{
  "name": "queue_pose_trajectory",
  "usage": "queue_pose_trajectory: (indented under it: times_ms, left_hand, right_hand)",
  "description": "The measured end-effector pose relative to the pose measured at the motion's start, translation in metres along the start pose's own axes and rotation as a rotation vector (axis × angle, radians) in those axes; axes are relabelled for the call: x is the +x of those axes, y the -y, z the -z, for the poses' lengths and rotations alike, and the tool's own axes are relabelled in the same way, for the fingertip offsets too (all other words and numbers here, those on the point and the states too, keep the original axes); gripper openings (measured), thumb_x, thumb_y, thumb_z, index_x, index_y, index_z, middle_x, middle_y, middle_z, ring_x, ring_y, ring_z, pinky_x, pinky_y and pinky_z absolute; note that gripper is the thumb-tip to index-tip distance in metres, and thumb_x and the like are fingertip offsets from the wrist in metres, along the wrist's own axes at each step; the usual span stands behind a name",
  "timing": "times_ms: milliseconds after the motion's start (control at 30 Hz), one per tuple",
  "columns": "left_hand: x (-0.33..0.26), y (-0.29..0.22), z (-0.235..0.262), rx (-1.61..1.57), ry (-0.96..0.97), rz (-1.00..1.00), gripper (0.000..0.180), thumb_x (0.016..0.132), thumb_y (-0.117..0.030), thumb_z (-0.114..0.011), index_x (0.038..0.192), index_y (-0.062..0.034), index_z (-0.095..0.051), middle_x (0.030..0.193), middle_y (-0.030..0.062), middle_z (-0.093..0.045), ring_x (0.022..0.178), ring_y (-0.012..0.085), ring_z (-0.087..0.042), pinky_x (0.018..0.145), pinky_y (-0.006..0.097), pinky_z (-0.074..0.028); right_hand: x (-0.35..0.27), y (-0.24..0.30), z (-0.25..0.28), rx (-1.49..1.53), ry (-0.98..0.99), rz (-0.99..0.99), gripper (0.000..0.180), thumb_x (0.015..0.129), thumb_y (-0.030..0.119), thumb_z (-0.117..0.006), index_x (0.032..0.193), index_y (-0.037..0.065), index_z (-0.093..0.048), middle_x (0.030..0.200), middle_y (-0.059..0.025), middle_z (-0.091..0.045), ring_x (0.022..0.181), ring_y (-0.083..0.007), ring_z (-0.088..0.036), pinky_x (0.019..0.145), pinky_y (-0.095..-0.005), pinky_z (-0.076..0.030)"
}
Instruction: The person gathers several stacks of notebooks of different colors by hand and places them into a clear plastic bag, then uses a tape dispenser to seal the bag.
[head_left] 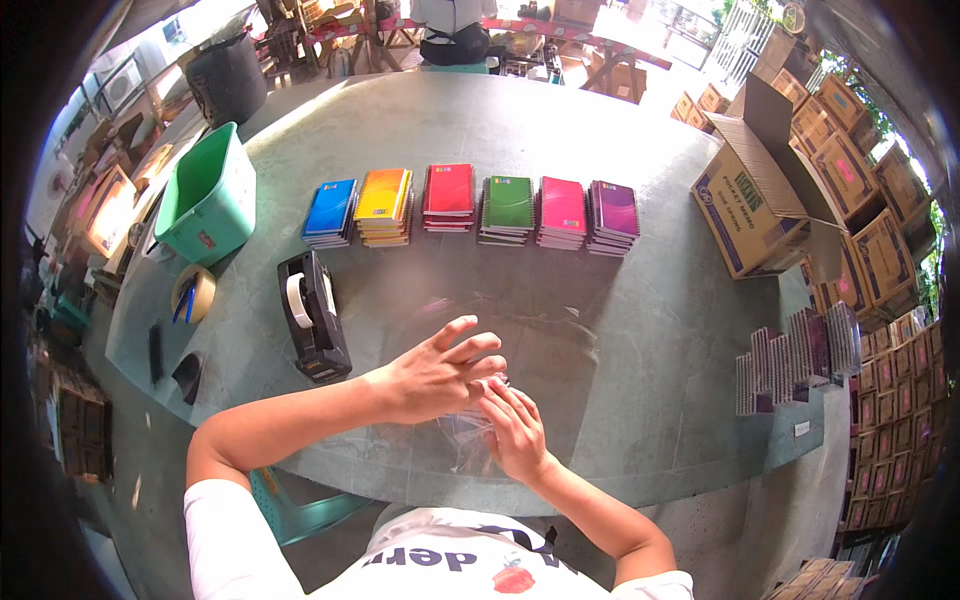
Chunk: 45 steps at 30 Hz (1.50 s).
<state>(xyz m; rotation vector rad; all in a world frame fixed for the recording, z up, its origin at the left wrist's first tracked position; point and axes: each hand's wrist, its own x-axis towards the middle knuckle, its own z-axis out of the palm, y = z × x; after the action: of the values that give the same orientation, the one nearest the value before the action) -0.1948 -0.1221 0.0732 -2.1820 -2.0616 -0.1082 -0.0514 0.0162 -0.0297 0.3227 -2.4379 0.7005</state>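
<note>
My left hand [440, 372] and my right hand [513, 425] meet over the table near its front edge. Between and beneath them is clear plastic wrap [462, 428], and whatever lies inside it is mostly hidden. The left hand's fingers are bent, the upper ones lifted, the lower ones at the plastic. My right fingers are pressed together on it. More clear film [540, 315] lies just beyond. A black tape dispenser [318, 325] stands to the left. Farther back is a row of spiral notebook stacks: blue [330, 208], yellow [384, 200], red [449, 190], green [508, 205], pink [562, 207] and purple [613, 212].
A green bin [208, 195] and a tape roll [200, 290] with a blue pen sit at the left. An open carton [750, 210] stands at the right, with wrapped notebook packs [790, 360] nearer me. Stacked cartons line the right side; a person [452, 30] is beyond the table.
</note>
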Motion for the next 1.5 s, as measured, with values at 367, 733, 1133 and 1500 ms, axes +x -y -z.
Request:
queue_pose_trajectory:
  times_ms: [367, 733, 1133, 1500]
  left_hand:
    - [0.009, -0.002, 0.052, 0.078, 0.140, 0.115, 0.026, 0.068, -0.019, -0.066, 0.092, -0.0092, -0.068, 0.103, 0.0073, -0.059, 0.112, 0.0249, -0.049, 0.100, 0.044, -0.033]
    - [-0.040, -0.005, 0.005, -1.062, -0.514, 0.716, 0.038, 0.067, -0.016, -0.077, 0.102, -0.0118, -0.063, 0.101, 0.0070, -0.063, 0.098, 0.0248, -0.057, 0.092, 0.039, -0.042]
    - [-0.027, -0.054, -0.048, -0.268, -0.787, 0.449, 0.026, 0.071, -0.023, -0.073, 0.096, -0.0223, -0.066, 0.115, 0.0088, -0.052, 0.108, 0.0298, -0.045, 0.095, 0.045, -0.033]
    - [-0.041, -0.048, -0.070, -0.642, -0.706, 0.660, 0.092, 0.059, -0.033, -0.086, 0.134, -0.0126, -0.036, 0.127, 0.0179, -0.043, 0.118, 0.0302, -0.044, 0.096, 0.039, -0.040]
  right_hand:
    - [0.015, 0.009, 0.019, -0.224, 0.137, 0.068, 0.045, 0.065, 0.010, -0.066, 0.109, 0.019, -0.063, 0.117, -0.0042, -0.054, 0.115, -0.0245, -0.048, 0.102, -0.0410, -0.031]
    - [0.025, -0.008, 0.032, 0.079, 0.264, 0.092, 0.043, 0.070, 0.019, -0.071, 0.112, 0.018, -0.063, 0.105, 0.0009, -0.053, 0.101, -0.0202, -0.048, 0.088, -0.0357, -0.039]
    - [0.031, -0.015, 0.024, 0.139, 0.231, 0.057, 0.034, 0.062, 0.007, -0.072, 0.094, 0.014, -0.065, 0.098, -0.0007, -0.057, 0.091, -0.0231, -0.051, 0.085, -0.0353, -0.042]
    - [0.034, -0.006, 0.009, 0.170, 0.112, -0.060, 0.026, 0.065, 0.017, -0.074, 0.089, 0.014, -0.064, 0.089, 0.0002, -0.058, 0.085, -0.0229, -0.051, 0.078, -0.0354, -0.042]
